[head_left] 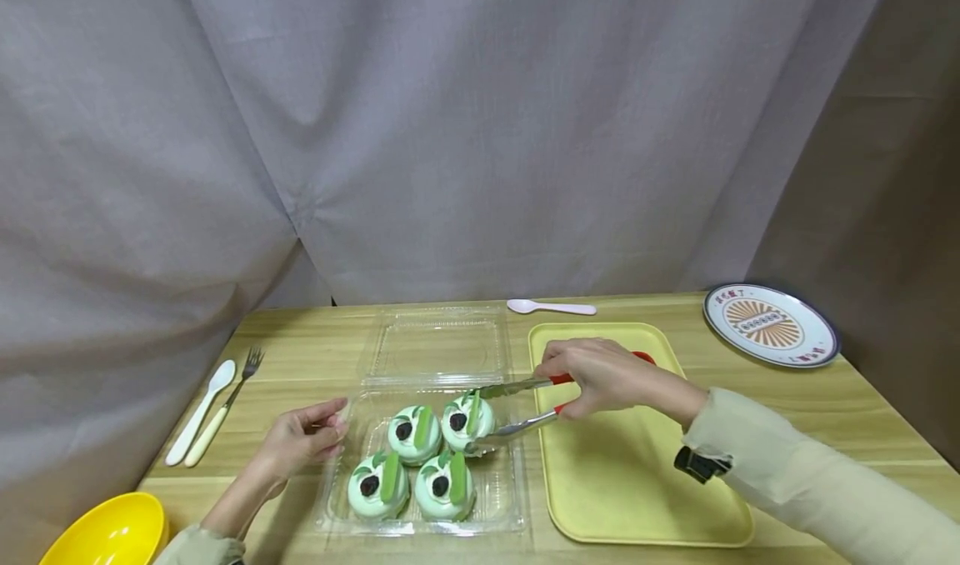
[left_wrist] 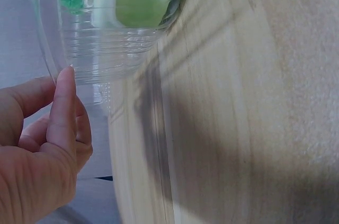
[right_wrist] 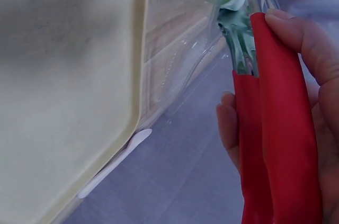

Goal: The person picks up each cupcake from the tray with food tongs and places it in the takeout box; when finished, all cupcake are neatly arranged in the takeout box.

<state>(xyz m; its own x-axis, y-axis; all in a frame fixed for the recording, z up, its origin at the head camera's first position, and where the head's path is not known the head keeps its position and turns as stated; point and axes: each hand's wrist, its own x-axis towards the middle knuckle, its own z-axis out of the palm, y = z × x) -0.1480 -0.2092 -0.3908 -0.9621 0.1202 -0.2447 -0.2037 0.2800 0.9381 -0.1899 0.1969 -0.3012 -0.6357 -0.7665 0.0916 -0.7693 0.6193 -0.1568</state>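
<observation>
A clear plastic clamshell container (head_left: pixel 501 502) holds several pale green round cakes, each topped with a dark berry and a green slice. My left hand (head_left: pixel 296 442) pinches its left rim; the left wrist view shows thumb and forefinger at the container's lip (left_wrist: pixel 64 57). In my right hand (head_left: pixel 600 375) is a pair of tongs (head_left: pixel 528 422) with red handle grips (right_wrist: pixel 286 118). The metal arms of the tongs are spread to either side of the back right cake (head_left: pixel 483 421). The other cakes, such as the front left one (head_left: pixel 360 498), sit beside it.
Right of the container lies a yellow tray (head_left: pixel 637 498), under my right forearm. A patterned plate (head_left: pixel 806 332) is at the back right, a pink spoon (head_left: pixel 562 307) at the back edge. On the left are a white spoon (head_left: pixel 197 419), a fork (head_left: pixel 225 411) and a yellow bowl (head_left: pixel 112 536).
</observation>
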